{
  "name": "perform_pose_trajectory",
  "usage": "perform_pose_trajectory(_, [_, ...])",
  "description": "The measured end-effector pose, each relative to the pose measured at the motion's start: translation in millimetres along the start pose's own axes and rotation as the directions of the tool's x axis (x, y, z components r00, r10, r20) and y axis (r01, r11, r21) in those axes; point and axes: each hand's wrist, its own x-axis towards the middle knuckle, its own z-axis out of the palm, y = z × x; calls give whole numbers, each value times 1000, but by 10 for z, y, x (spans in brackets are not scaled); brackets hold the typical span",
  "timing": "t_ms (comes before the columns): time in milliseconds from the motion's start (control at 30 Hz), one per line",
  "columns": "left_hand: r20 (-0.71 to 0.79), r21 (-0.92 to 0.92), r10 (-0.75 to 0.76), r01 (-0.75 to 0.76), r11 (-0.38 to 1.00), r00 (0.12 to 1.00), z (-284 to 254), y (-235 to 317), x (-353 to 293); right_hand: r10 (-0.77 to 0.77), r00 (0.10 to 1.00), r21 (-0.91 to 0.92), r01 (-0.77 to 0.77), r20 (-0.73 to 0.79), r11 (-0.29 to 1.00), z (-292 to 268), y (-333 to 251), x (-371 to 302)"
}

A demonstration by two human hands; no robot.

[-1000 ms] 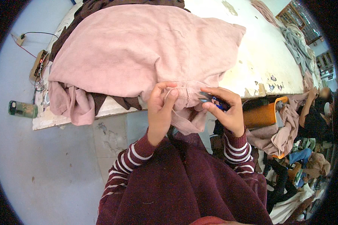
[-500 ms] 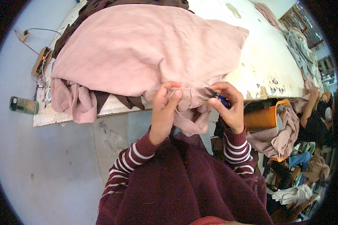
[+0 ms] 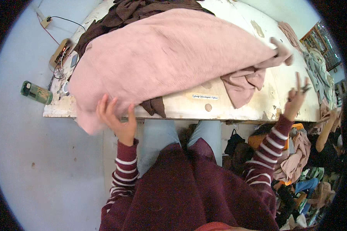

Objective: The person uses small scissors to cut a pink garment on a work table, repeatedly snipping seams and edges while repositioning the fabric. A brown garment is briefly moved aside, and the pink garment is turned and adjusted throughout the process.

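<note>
A large pink cloth (image 3: 162, 57) lies spread across the worn white table (image 3: 192, 107), with a bunched part at its right end. My left hand (image 3: 118, 121) is open, fingers apart, at the cloth's near left edge; whether it touches the fabric is hard to tell. Out to the right, over the table's near edge, my right hand (image 3: 294, 103) is raised away from the cloth. Small dark thread snips (image 3: 305, 89) stick out from it, slightly blurred, while a finger or two point upward.
Dark brown cloth (image 3: 100, 36) lies under and behind the pink one. At left are a green bottle (image 3: 36, 92) and a power strip (image 3: 60, 52) with cables. An orange basket (image 3: 256, 141) with pink fabric (image 3: 297, 158) stands below right, near another person's arm (image 3: 324, 133).
Both hands have let go of the pink cloth's gathered part and moved apart, left hand leftward, right hand rightward with the snips. The cloth has shifted away from me and now lies across the table.
</note>
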Motion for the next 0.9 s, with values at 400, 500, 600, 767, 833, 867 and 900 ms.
perform_pose_trajectory(400, [165,473,81,-151,868,983,-430,-623,-275,-22,904,-398,210,428,893,1343,615,-652])
perform_pose_trajectory(500, [27,193,37,-42,980,999,-607,-733,-16,-52,962,-283,131,269,950,1291,446,-507])
perform_pose_trajectory(600, [-97,-591,-36,-28,806,995,-783,-632,655,-365,931,-185,358,-6,915,1143,60,-241])
perform_pose_trajectory(767, [-412,-280,439,-569,773,798,-760,-312,2253,-748,582,-222,722,-318,656,723,-639,430])
perform_pose_trajectory(833, [-312,-421,452,-548,723,836,-604,-155,2637,-721,589,-83,751,-365,655,614,-697,615])
perform_pose_trajectory(867, [-266,-470,461,-531,705,847,-490,-80,2800,-736,588,-133,744,-335,655,569,-674,710])
perform_pose_trajectory(900, [-215,-516,469,-507,690,857,-368,-11,2929,-722,630,-119,724,-288,679,545,-612,802])
